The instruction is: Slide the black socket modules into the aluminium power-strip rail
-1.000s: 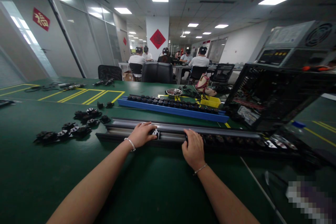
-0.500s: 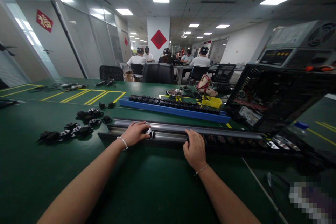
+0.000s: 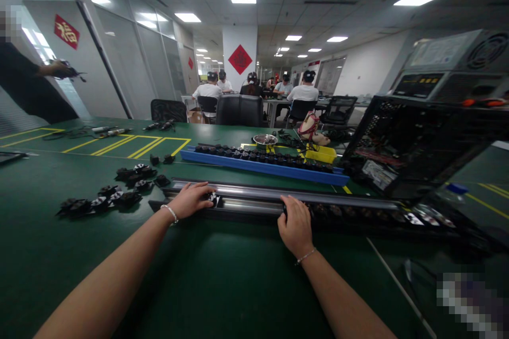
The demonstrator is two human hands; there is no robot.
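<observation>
A long black metal rail lies across the green table. My left hand is closed on a small black-and-white part in the rail's channel, near its left end. Further right, my right hand is closed over the channel, its fingertips on a dark part that they mostly hide. A row of dark parts fills the channel to the right of that hand. On the left of the table lies a loose pile of black parts.
Behind the rail stands a blue tray of dark parts, with a metal bowl and a yellow container beyond. An open computer case is at the right. A person's hand holds something dark at the far left.
My left hand has moved left along the rail with the small part. My right hand has stayed in place. A person has come into view at the far left.
</observation>
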